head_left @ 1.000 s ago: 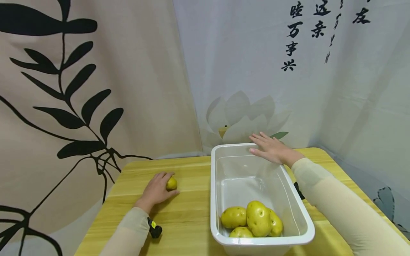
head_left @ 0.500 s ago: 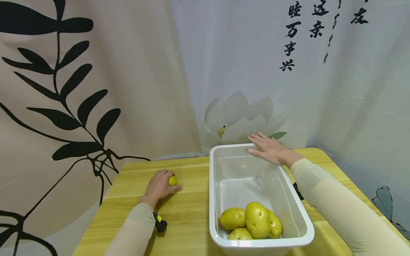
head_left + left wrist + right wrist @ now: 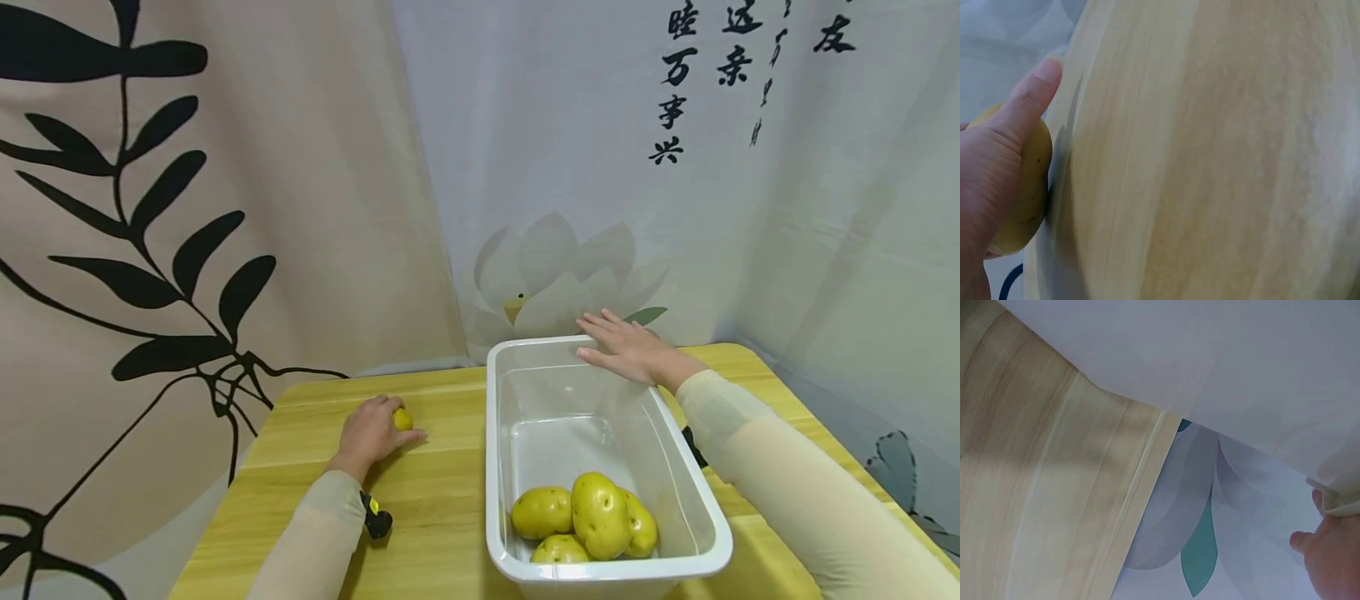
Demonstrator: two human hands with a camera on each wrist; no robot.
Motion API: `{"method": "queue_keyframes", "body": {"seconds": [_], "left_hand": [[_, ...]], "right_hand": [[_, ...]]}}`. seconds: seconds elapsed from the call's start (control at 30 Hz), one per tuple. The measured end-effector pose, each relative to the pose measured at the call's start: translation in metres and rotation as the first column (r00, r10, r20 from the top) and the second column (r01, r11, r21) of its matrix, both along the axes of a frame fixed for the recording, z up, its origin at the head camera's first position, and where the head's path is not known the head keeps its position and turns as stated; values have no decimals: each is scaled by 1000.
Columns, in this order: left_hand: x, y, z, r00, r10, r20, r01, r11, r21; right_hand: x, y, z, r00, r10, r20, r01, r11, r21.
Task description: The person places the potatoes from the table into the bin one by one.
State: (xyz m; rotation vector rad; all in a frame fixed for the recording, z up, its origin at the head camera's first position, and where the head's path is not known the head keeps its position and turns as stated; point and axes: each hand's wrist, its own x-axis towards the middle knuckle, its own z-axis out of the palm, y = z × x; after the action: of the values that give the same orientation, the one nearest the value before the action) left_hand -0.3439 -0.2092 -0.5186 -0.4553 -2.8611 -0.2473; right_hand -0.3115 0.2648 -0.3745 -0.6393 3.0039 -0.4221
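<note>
My left hand [image 3: 369,432] curls round a yellow potato [image 3: 402,418] on the left part of the table. In the left wrist view, the thumb lies along the upper part of the potato [image 3: 1036,181], while the other fingers are mostly hidden. Whether the potato touches the tabletop, I cannot tell. A white plastic bin [image 3: 497,454] stands right of it, with several potatoes [image 3: 602,517] piled at its near end. My right hand [image 3: 633,350] rests across the bin's far right corner, fingers stretched over the rim. The right wrist view catches part of this hand [image 3: 1335,556] at the rim.
The yellow wood-grain table [image 3: 442,492] runs back to a printed curtain [image 3: 337,208] hanging close behind its far edge. The bin's high outer wall [image 3: 1210,356] fills the upper right wrist view.
My left hand has shifted slightly to the far right across the table, and the potato has moved a little farther away with it. The right hand stays on the bin's rim.
</note>
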Motion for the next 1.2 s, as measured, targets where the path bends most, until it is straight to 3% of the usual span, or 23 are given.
{"method": "queue_keyframes", "body": {"seconds": [0.27, 0.6, 0.83, 1.2], "left_hand": [[-1, -9, 0, 998, 52, 32, -51, 999, -17], [0, -11, -2, 997, 73, 15, -72, 997, -5], [4, -9, -1, 998, 63, 8, -64, 998, 13], [14, -1, 5, 999, 5, -52, -1, 996, 91]], "right_hand": [[0, 0, 0, 1000, 1, 6, -1, 1000, -5], [0, -2, 3, 1000, 1, 20, -1, 1000, 2], [1, -3, 4, 1000, -1, 20, 1, 1000, 3], [0, -2, 1, 1000, -4, 14, 4, 1000, 5]]}}
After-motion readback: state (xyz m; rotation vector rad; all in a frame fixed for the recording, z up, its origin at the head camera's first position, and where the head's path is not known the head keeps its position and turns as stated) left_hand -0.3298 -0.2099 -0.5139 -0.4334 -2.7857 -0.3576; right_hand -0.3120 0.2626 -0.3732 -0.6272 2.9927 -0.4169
